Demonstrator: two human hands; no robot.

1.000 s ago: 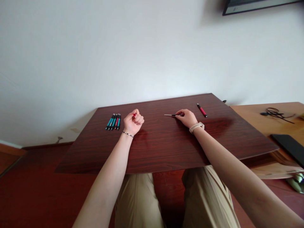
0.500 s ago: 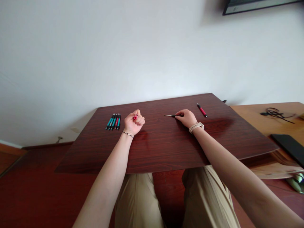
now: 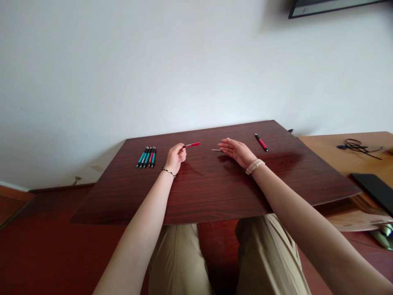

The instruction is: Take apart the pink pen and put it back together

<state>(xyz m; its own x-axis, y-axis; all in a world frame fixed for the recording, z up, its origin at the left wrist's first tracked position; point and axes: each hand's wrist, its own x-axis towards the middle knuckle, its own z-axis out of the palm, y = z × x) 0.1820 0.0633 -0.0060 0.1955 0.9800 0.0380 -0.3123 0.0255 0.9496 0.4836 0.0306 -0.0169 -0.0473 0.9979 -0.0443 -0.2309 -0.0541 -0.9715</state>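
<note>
My left hand (image 3: 177, 157) is closed around the black end of a red pen barrel (image 3: 193, 144), which points to the right above the table. My right hand (image 3: 236, 150) is open, fingers stretched out together toward the left, with nothing gripped. Under its fingertips a thin metal tip (image 3: 216, 150) shows; the rest of that slim piece is hidden by the hand. Left of my left hand, several teal pens (image 3: 142, 157) and one red pen (image 3: 152, 157) lie side by side in a row. Beyond my right hand lies another red and black pen (image 3: 261, 142).
The dark wooden table (image 3: 202, 188) meets the white wall at its back. To the right stands a lighter wooden table (image 3: 325, 151) bearing a coiled black cable (image 3: 353, 146) and a flat black object (image 3: 373, 190). A screen (image 3: 334, 8) hangs at upper right.
My left hand has turned and moved slightly right, so the red barrel now points rightward. My right hand has let go of the slim black piece and opened its fingers.
</note>
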